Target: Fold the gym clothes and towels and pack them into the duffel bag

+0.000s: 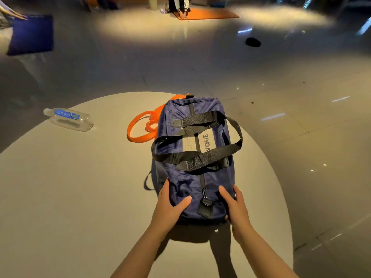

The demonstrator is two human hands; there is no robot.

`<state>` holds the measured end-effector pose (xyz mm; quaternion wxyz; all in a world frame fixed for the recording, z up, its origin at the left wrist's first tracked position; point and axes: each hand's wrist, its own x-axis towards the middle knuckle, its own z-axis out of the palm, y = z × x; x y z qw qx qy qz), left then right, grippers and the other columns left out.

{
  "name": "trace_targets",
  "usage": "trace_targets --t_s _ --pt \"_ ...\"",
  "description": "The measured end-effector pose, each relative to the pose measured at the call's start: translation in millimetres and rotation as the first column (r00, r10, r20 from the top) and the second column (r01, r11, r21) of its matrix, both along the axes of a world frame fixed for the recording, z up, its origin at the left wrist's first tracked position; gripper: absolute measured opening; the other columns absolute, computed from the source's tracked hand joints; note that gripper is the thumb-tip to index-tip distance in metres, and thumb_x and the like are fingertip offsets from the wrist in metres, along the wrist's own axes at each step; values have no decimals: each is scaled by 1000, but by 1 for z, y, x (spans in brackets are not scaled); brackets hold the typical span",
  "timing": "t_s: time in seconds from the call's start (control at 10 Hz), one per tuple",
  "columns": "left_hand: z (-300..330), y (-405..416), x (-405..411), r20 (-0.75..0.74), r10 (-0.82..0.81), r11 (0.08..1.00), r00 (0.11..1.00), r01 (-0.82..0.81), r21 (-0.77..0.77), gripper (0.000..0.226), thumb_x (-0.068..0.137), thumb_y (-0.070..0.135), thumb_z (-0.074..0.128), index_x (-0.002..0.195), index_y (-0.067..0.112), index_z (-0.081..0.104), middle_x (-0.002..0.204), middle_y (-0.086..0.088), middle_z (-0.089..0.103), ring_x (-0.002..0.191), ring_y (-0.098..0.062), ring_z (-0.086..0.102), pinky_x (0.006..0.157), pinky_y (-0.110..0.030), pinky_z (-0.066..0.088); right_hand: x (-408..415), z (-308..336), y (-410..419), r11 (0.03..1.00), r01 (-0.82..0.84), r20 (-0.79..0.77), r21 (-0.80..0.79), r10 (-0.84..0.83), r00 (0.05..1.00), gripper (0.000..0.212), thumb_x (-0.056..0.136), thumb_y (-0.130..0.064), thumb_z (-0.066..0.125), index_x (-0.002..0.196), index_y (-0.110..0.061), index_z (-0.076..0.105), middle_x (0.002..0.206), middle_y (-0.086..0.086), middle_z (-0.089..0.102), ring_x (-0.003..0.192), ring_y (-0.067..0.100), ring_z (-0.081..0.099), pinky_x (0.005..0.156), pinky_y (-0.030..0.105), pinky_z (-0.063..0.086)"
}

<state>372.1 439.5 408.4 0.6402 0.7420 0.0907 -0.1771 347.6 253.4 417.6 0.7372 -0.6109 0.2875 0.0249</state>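
Round pale table [60, 187], carrying a zipped navy duffel bag [186, 177], an orange strap [138, 127] coiled just beside its far end, and a clear plastic bottle [69, 119] lying flat, well apart.

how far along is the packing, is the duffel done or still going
Looks nearly done. The navy duffel bag sits on the round table with its top zipper closed, and no loose clothes or towels are visible on the table. In hand: the left hand and right hand rest flat on the bag's near end. Possibly left: the orange bands beside the bag and the plastic bottle. The bag's contents are hidden.
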Motion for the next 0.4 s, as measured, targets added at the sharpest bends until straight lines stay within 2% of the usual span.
trace_targets --t_s 0.1,0.2,0.3,0.4 --pt "-9 -9 -3 31 60 992 998 -63 110 88 81 45 69 151 26 20 154 6 28 141 -17 30 112 -34 29 -2 -3 -4 1000 -9 63 -10 9 998 97 64 -62 75 146 -33 32 147 -5 40 132 21 44 108 48 39" --pt "-15 -12 -21 59 152 975 987 -159 154 77 82 52 60 148 26 30 150 4 37 136 -17 37 109 -33 34 -21 -11 5 993 -51 84 -107 60 995 110 52 -76 73 146 -40 29 150 -11 34 137 15 36 112 46 35" --pt "-14 -12 -40 46 188 967 981 -194 163 67 86 50 57 145 32 31 145 6 38 134 -16 38 106 -30 33 -39 -16 16 992 -35 66 -120 43 997 110 54 -80 68 147 -39 27 152 -13 29 139 14 31 114 41 31" --pt "-13 -9 -63 9 144 975 989 -144 172 58 89 46 57 139 41 29 131 9 45 125 -12 44 102 -30 38 -57 -15 22 996 -31 9 -89 32 999 111 53 -75 68 148 -37 24 149 -13 30 137 12 31 112 39 30"
